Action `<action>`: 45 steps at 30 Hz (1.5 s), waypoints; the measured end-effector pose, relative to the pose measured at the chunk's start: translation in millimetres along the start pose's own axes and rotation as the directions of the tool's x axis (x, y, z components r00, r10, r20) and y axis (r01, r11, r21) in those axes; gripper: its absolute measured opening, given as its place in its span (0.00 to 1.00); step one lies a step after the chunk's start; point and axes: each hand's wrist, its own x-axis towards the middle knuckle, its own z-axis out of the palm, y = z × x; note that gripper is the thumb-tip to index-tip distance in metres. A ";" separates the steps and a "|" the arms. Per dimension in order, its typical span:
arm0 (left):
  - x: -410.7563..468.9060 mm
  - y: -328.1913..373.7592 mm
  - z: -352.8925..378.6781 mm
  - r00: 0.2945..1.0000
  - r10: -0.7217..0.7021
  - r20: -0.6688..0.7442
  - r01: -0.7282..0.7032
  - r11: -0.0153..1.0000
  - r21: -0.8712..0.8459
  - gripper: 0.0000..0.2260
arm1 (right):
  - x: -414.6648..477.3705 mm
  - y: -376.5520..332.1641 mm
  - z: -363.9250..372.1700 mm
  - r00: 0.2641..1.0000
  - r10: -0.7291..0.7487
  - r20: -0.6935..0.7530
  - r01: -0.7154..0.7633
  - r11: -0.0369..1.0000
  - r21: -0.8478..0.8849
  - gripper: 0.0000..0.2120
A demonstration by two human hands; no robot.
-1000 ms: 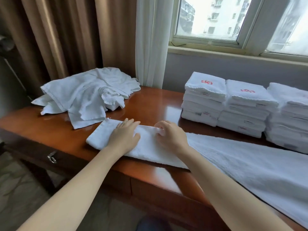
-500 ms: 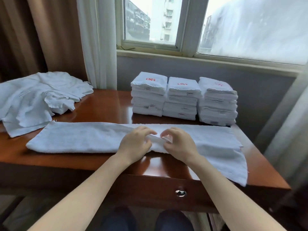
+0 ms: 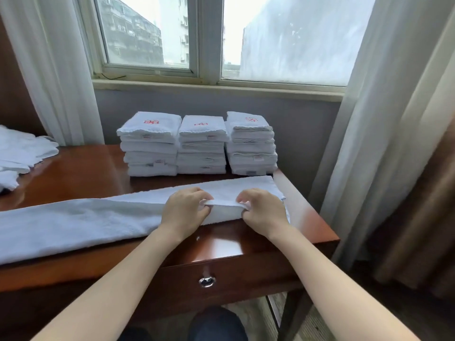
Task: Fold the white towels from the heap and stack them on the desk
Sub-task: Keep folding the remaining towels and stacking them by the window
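Daylight came through a wide window (image 3: 147, 33) across the top of the frame, with pale curtains hanging at the left (image 3: 56, 70) and right (image 3: 384, 119) edges. Below it a glossy reddish-brown desk (image 3: 86, 173) filled the middle of the picture.

A long white towel (image 3: 73, 222) lay flat along the desk's near edge, running from the left border of the frame to the desk's right end. Behind it, in the centre, three stacks of folded towels stood side by side against the wall: the left stack (image 3: 150, 146), the middle stack (image 3: 202, 146) and the right stack (image 3: 251, 146), each topped by a towel bearing a red emblem. The unfolded heap (image 3: 17, 153) sat at the far left edge, partly cut off.

Both hands worked at the long towel's right portion, just apart from each other. The left hand (image 3: 183, 212) gripped the thick near fold with its fingers curled over the top, and the right hand (image 3: 264, 212) pinched the same fold likewise.

The desk's drawer (image 3: 246, 274), at lower centre, was closed, so its contents were hidden; a small round metal knob (image 3: 207, 281) sat on its front.
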 end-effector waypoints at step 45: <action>64.5 47.6 87.3 0.860 0.074 0.505 -0.187 0.966 0.178 0.28 | 59.9 102.1 7.0 0.956 0.290 0.030 -0.278 0.938 -0.207 0.19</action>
